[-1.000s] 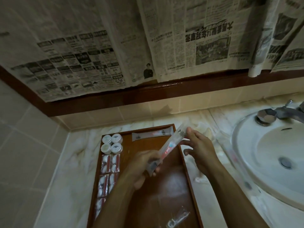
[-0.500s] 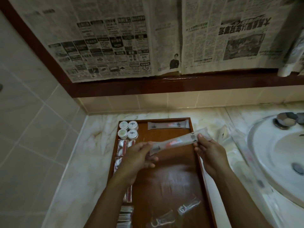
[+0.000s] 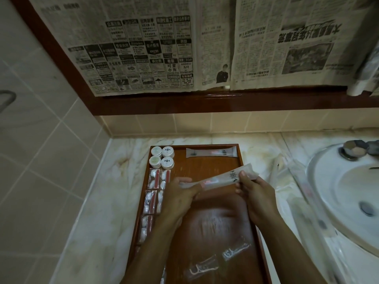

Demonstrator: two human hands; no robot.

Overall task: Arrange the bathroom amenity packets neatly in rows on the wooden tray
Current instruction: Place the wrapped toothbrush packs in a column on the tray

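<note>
A long translucent toothbrush packet is held above the middle of the wooden tray, its right end tilted up. My left hand pinches its left end and my right hand grips its right end. A matching toothbrush packet lies along the tray's far edge. Several small white jars fill the far left corner. Below them, packets with white and red contents run in a column down the left side. Two clear packets lie near the tray's front.
The tray sits on a marble counter against a tiled wall. A white sink with a chrome tap is at the right. More clear packets lie on the counter between tray and sink. Newspaper covers the mirror above.
The packet has swung from a steep diagonal to nearly level, crosswise over the tray, still in both hands. The view has shifted left and down, showing more of the tray's front.
</note>
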